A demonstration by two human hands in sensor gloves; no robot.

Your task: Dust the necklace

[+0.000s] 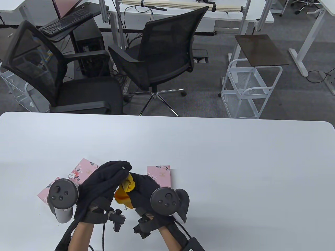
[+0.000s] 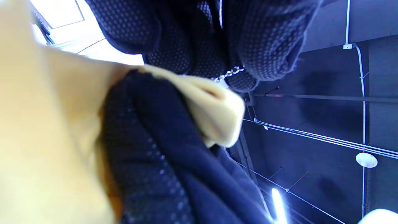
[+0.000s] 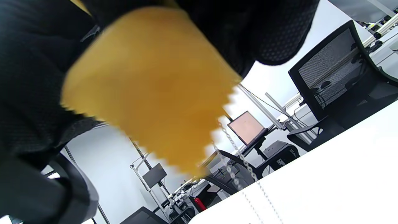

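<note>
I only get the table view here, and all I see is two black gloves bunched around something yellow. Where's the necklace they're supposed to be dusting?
Observer: It shows in the wrist views. In the right wrist view, a thin silver chain hangs down below the yellow cloth.
Operator: Does it reach the table?
Observer: Yes, its lower end trails onto the white table.
Operator: Who's holding the chain?
Observer: In the left wrist view, a few links peek out from between the left hand fingers.
Operator: And the cloth's edge?
Observer: Zigzag cut, seen in the right wrist view.
</note>
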